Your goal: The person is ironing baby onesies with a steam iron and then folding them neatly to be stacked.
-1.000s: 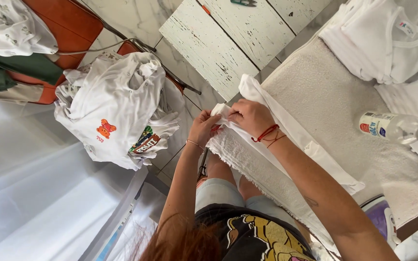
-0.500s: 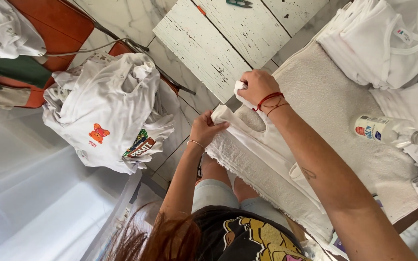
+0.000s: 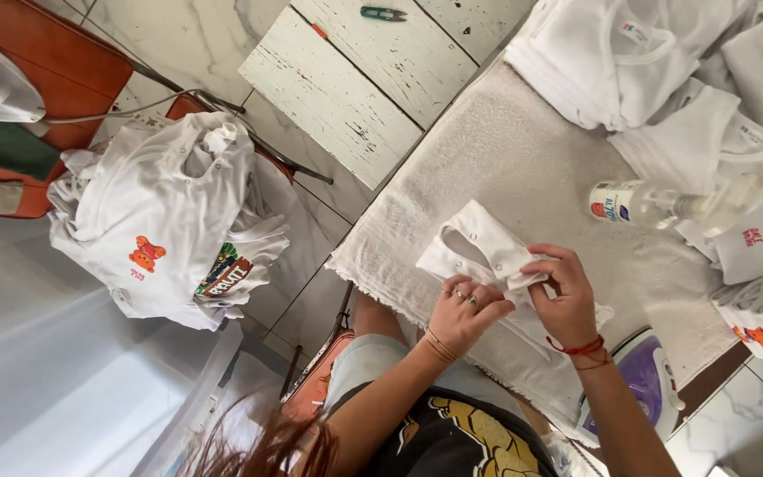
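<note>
A small white garment (image 3: 479, 252) with snap buttons lies on the beige towel-covered ironing surface (image 3: 523, 168). My left hand (image 3: 465, 311), with rings and a thin bracelet, presses down on its near edge. My right hand (image 3: 565, 296), with a red string bracelet at the wrist, pinches a fold of the same garment right beside the left hand. Both hands are closed on the cloth, and part of the garment is hidden under them.
A clear spray bottle (image 3: 642, 201) lies to the right. Folded white garments (image 3: 664, 62) are stacked at the far right. A purple iron (image 3: 642, 380) stands near my right forearm. A heap of white printed clothes (image 3: 169, 221) rests on an orange chair (image 3: 64, 62). Small snips (image 3: 383, 13) lie on white planks.
The garment has come down from the edge onto the towel. Both hands moved right with it and now meet over it; the view shifted right as well.
</note>
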